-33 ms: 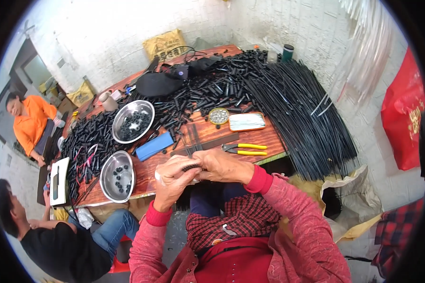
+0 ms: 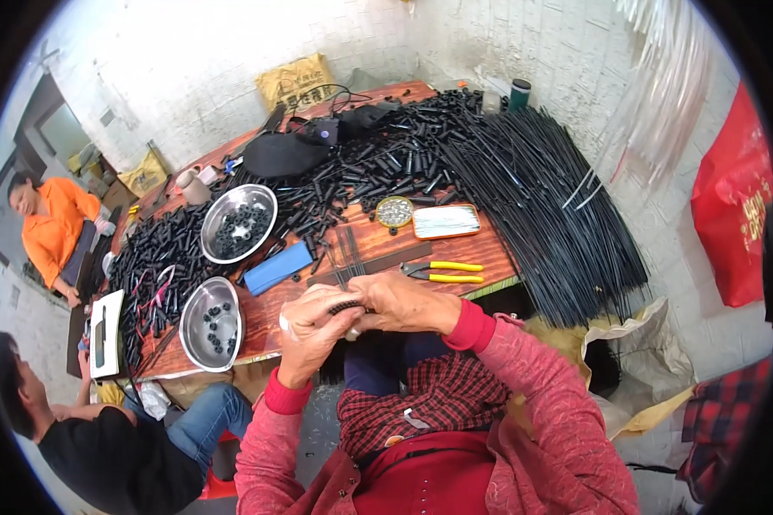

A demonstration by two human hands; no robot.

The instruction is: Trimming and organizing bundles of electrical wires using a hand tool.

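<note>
Both my hands meet at the near edge of the table, in front of my lap. My left hand is closed, thumb against fingers, around a short black piece with a ridged surface. Close against it, my right hand has its fingers pinched together near the end of that piece. What the right fingertips grip is hidden. Several thin dark rods lie on the table just beyond my hands. To their right are pliers with yellow handles.
Two metal bowls hold small black parts. A blue block, a round tin and a white tray lie on the table. Black tubes and long black rods are heaped beyond. Two people are at the left.
The surroundings have shifted very slightly to the left in the picture. My hands keep nearly the same pose around the black piece.
</note>
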